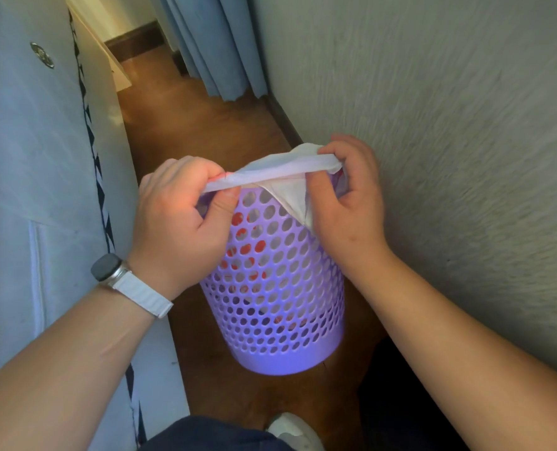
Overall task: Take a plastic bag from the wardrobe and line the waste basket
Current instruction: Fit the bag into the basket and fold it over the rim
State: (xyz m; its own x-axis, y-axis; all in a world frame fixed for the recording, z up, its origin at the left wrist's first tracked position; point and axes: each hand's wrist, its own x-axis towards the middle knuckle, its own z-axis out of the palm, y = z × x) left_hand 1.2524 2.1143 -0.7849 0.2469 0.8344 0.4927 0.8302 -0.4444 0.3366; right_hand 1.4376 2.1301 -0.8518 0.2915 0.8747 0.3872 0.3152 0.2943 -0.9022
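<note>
Brown floor (199, 125) runs beside a wall (449, 125) at 3 o'clock, and the purple waste basket (277, 288) stands at centre. At its rim, toward 12 o'clock, the left hand (179, 219) and right hand (348, 206) each pinch the white plastic bag (280, 170), stretching it taut, probably to open its mouth.

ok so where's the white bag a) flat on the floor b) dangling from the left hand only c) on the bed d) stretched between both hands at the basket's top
d: the left hand and right hand each grip an end of the plastic bag, taut above the waste basket.
</note>
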